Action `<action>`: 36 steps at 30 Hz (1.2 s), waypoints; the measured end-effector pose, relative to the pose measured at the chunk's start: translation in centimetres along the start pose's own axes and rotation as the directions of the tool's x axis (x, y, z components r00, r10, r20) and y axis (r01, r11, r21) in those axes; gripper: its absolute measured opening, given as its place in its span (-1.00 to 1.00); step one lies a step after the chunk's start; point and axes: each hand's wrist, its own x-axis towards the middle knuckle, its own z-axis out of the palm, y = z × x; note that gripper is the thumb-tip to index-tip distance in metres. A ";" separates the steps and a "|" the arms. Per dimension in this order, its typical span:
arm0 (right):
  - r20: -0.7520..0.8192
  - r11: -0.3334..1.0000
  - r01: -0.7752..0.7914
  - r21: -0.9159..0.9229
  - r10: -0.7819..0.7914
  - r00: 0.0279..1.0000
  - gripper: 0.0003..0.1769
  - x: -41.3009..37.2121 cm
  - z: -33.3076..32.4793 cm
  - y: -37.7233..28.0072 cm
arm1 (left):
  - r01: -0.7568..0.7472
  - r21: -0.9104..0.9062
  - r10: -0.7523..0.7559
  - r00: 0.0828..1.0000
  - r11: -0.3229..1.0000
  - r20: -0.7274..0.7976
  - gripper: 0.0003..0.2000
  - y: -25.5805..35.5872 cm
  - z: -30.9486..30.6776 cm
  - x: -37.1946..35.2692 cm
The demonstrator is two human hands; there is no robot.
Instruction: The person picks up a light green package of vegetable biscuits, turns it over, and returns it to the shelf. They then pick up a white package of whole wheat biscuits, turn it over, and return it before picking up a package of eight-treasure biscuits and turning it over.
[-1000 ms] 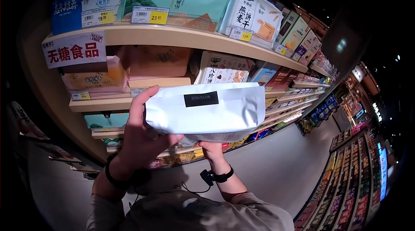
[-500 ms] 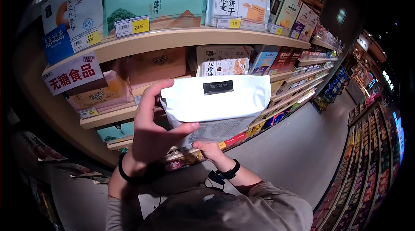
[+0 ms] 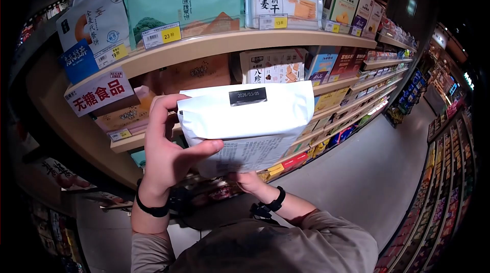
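I hold a white food bag [image 3: 250, 125] up in front of the shelves with both hands. A black date label reading 2026/03/05 sits near its top, and small printed text covers its lower part. My left hand [image 3: 166, 153] grips the bag's left side, thumb across the front. My right hand [image 3: 250, 181] supports it from underneath, mostly hidden by the bag. Both wrists wear black bands.
Curved wooden shelves [image 3: 214, 43] hold snack bags and boxes with yellow price tags. A white sign with red characters [image 3: 99, 92] hangs at the left. A grey aisle floor [image 3: 367, 171] runs to the right, with more stocked shelves [image 3: 449, 181] along it.
The bag has tilted so more of its printed lower face shows. The view has shifted, and the shelves appear lower and more to the right.
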 end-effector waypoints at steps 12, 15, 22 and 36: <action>0.012 0.998 0.025 -0.056 -0.024 1.000 -0.33 0.1 1.1 -0.7 | -0.085 0.110 0.087 0.996 0.990 -0.022 -0.36 0.9 -0.5 0.9; 0.002 0.996 0.030 -0.087 -0.030 1.000 -0.33 0.3 1.4 -1.0 | -0.037 0.047 0.039 0.998 0.998 -0.048 -0.38 1.0 -0.5 1.4; 0.066 0.994 0.051 -0.101 -0.044 0.997 -0.45 -0.6 1.3 -5.2 | 0.040 -0.243 -0.063 0.994 0.969 -0.088 -0.39 0.3 -1.1 1.1; 0.058 0.916 0.273 -0.293 -0.268 0.962 -0.17 3.3 -0.4 -18.5 | 0.181 -0.509 -0.271 0.957 0.842 -0.107 -0.51 -5.8 -1.3 -4.8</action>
